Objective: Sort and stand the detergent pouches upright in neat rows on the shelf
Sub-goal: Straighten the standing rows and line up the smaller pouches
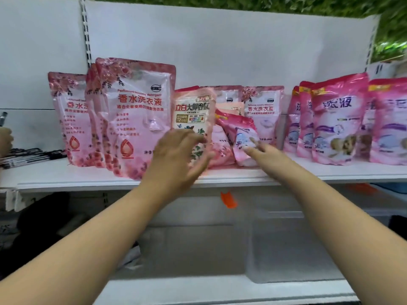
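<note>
Head view shows the shelf point(220, 175) with pink detergent pouches in three clusters; large rose-print pouches point(136, 115) stand upright at 9 o'clock, bright pink pouches point(337, 119) stand in a row at 3 o'clock, and the middle is a jumble. The left hand point(176, 157) reaches at the beige-fronted pouch point(193, 119) at centre, its fingers point(199, 164) spread and blurred; whether they actually grip it or only touch its lower edge I cannot tell. The right hand point(262, 150) has straight, open fingers touching a slumped pink pouch point(244, 137) that leans at 2 o'clock of the left hand, against small rose-print pouches point(262, 111) behind. Likely risks: the beige pouch is soft and tall, so pulling it low may fold it or tip it off the shelf lip; lifting the slumped pouch could let the ones resting behind it slide forward; a wide sweep leftward might knock the large pouches, which look loosely balanced near the edge.
</note>
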